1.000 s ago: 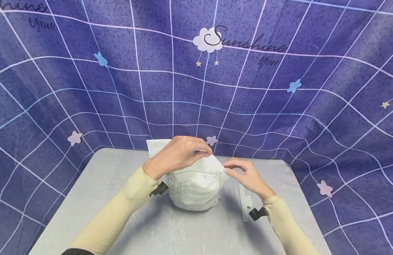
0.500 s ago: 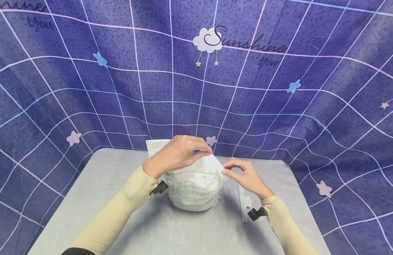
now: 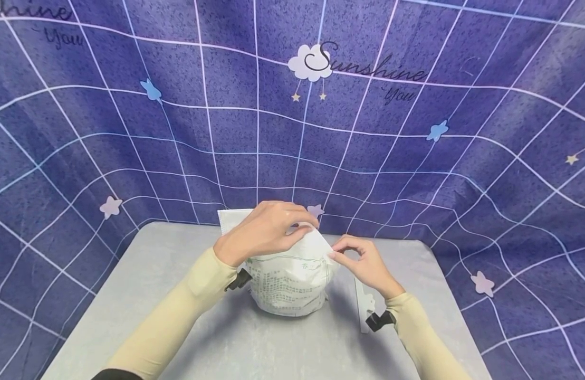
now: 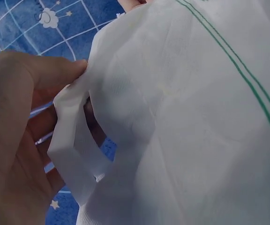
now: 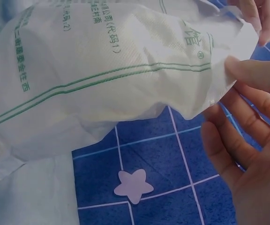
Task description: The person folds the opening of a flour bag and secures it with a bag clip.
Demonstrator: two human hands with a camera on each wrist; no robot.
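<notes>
A full white bag (image 3: 287, 287) printed with green lines and lettering stands on the table, its flat top raised. My left hand (image 3: 268, 229) reaches across the top and pinches the upper edge between thumb and fingers. In the left wrist view, a folded band of the bag (image 4: 67, 136) bends away beside a gap, near the left hand (image 4: 18, 117). At the right corner of the top, my right hand (image 3: 365, 261) pinches the material with thumb and index finger. The right wrist view has the right thumb (image 5: 252, 72) pressed on that corner, the other fingers loosely bent.
A narrow white strip with a cloud-shaped part (image 3: 365, 301) lies on the grey table (image 3: 273, 353), right of the bag and partly behind the right wrist. A blue curtain (image 3: 254, 132) with grid lines and stars hangs behind the table and along both sides.
The right hand has shifted very slightly left with the bag's corner. The left thumb and fingers have moved a little along the top edge. The bag stays in place.
</notes>
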